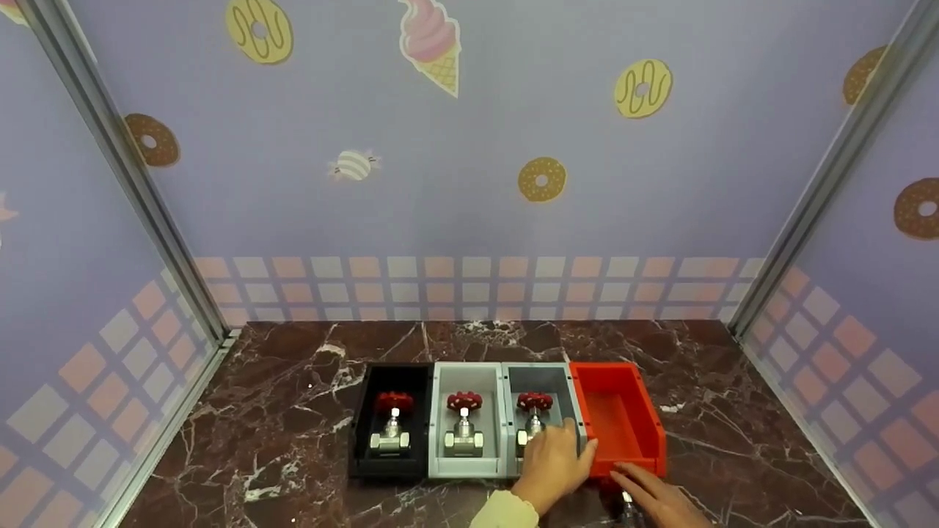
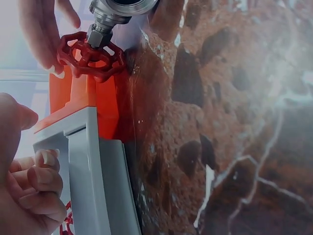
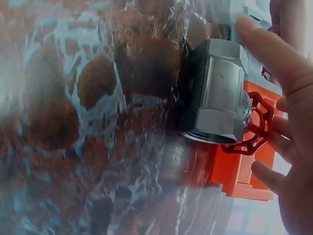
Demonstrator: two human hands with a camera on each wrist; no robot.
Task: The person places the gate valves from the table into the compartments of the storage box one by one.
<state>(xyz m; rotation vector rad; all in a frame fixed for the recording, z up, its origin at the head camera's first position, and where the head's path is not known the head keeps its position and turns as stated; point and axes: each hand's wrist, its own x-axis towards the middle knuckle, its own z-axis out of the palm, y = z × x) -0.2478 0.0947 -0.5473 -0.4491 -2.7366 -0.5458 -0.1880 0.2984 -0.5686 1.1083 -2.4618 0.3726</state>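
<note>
A metal valve with a red handwheel (image 3: pixel 220 88) stands on the table in front of the orange-red bin (image 1: pixel 612 411). Beside it is my right hand (image 1: pixel 660 502), fingers extended, fingertips at the handwheel's rim and the thumb held apart; contact is hard to tell. My left hand (image 1: pixel 554 462) is over the front of the grey bin (image 1: pixel 541 378), its fingers loosely curled with nothing visible in them. Inside that bin is another valve (image 1: pixel 534 402), partly hidden by this hand.
Left of the grey bin, a white bin (image 1: pixel 469 378) and a black bin (image 1: pixel 400 375) adjoin it in a row. Each contains one upright red-wheeled valve. The bins sit on a dark marbled table (image 1: pixel 293 411), with patterned walls (image 1: pixel 469 220) behind and at both sides.
</note>
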